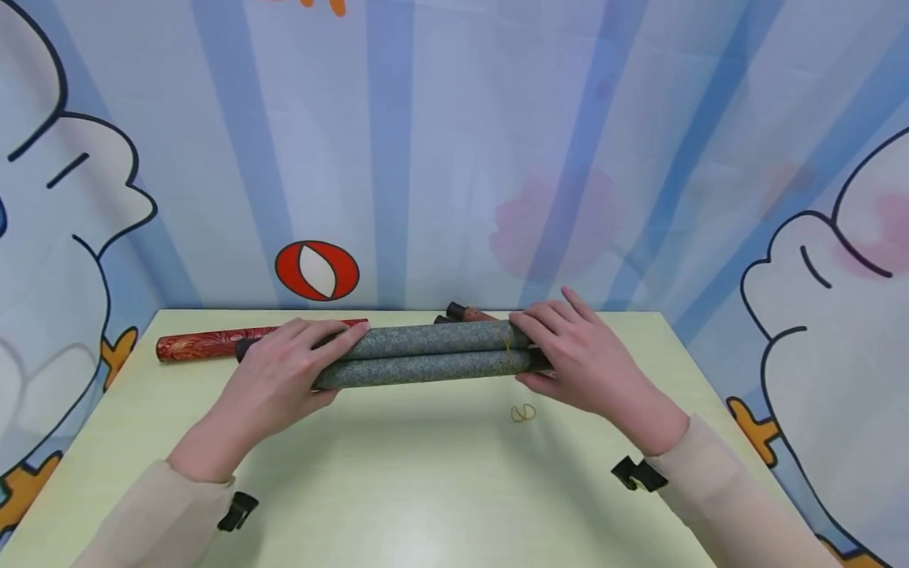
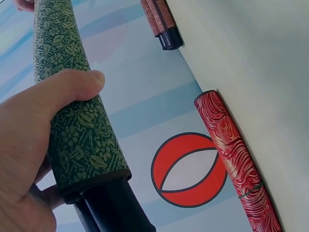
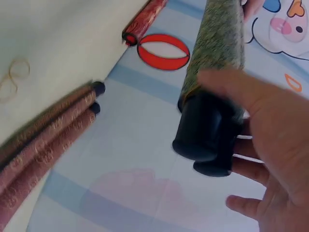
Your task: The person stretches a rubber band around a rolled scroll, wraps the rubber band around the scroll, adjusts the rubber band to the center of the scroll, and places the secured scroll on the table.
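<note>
Both hands hold a green flower-patterned scroll level above the table, its two rolls lying side by side with black end knobs. My left hand grips the left end, thumb pressed across the patterned cover in the left wrist view. At the other end my right hand holds the rolls beside the knobs, thumb on one side and fingers on the other. A thin yellow rubber band circles the rolls near that hand.
A red swirl-patterned scroll lies at the table's back left. Reddish-brown scrolls with black ends lie at the back right. On the pale table a loose yellow rubber band lies twisted. A printed cloth backdrop rises behind.
</note>
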Demonstrator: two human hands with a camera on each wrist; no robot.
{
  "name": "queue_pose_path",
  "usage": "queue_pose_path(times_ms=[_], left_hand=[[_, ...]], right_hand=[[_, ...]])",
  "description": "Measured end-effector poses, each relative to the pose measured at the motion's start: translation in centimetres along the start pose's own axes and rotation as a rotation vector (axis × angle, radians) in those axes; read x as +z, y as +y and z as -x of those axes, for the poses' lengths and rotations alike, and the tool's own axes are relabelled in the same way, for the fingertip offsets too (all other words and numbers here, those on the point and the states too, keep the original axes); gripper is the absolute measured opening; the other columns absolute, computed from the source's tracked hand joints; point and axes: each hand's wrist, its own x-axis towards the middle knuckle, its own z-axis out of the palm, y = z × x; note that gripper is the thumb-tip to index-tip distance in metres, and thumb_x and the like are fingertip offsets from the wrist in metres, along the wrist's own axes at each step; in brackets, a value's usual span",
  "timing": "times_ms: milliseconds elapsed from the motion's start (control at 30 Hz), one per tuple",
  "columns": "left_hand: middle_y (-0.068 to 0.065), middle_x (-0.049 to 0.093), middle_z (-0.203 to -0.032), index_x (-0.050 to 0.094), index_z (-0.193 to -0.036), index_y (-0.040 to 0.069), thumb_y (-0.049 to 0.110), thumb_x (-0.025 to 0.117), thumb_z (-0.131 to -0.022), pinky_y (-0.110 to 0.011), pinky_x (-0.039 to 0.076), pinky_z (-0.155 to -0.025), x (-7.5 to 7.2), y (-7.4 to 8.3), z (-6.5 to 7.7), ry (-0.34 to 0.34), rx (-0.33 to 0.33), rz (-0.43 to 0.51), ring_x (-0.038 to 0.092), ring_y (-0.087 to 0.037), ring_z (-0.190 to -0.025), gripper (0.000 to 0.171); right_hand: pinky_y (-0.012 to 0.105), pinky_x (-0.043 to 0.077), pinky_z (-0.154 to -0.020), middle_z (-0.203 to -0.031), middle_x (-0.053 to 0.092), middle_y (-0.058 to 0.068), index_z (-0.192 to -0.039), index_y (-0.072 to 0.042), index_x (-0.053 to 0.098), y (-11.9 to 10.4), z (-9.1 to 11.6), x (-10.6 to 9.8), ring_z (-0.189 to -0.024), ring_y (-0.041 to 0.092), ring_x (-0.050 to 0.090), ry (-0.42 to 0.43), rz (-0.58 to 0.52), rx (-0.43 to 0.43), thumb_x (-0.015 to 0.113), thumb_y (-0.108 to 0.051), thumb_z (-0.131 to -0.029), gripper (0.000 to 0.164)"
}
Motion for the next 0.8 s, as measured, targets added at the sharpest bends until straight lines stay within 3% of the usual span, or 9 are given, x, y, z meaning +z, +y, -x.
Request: queue_pose_path(times_ms=[167, 400, 667, 800], left_hand=[[-0.014, 0.069, -0.133, 0.064, -0.149, 0.015, 0.021, 0.104, -0.065, -0.053, 0.063, -0.084, -0.2, 0.2, -0.1, 0.008, 0.009, -0.007, 0.067, -0.037, -0.116, 0.093], [-0.013, 0.069, -0.131, 0.065, -0.148, 0.015, 0.017, 0.105, -0.063, -0.052, 0.063, -0.083, -0.4, 0.0, 0.0, 0.024, 0.013, 0.003, 0.066, -0.035, -0.109, 0.094], [-0.012, 0.070, -0.129, 0.065, -0.147, 0.016, 0.012, 0.104, -0.062, -0.049, 0.062, -0.083, -0.5, -0.2, -0.4, 0.045, 0.031, -0.002, 0.066, -0.034, -0.104, 0.093], [-0.013, 0.070, -0.129, 0.066, -0.145, 0.015, 0.011, 0.103, -0.063, -0.050, 0.062, -0.083, -0.5, -0.2, -0.6, 0.051, 0.028, 0.000, 0.066, -0.035, -0.104, 0.090]], right_hand=[[0.058, 0.035, -0.125, -0.128, 0.068, 0.013, -0.143, -0.001, 0.064, 0.3, -0.9, 0.2, -0.124, 0.035, 0.063, -0.036, -0.072, -0.019, 0.095, -0.044, -0.080, 0.083], [0.055, 0.042, -0.121, -0.125, 0.071, 0.011, -0.152, -0.003, 0.058, 0.2, -1.9, 0.5, -0.126, 0.039, 0.063, -0.122, -0.168, -0.026, 0.095, -0.048, -0.077, 0.096], [0.053, 0.046, -0.118, -0.117, 0.076, 0.013, -0.155, 0.005, 0.050, -0.1, -2.0, 1.8, -0.114, 0.034, 0.071, -0.041, -0.111, -0.126, 0.097, -0.050, -0.073, 0.109], [0.053, 0.047, -0.116, -0.125, 0.074, 0.016, -0.155, 0.007, 0.048, -0.3, -2.3, 2.4, -0.120, 0.037, 0.069, -0.017, -0.134, -0.126, 0.096, -0.048, -0.075, 0.108]])
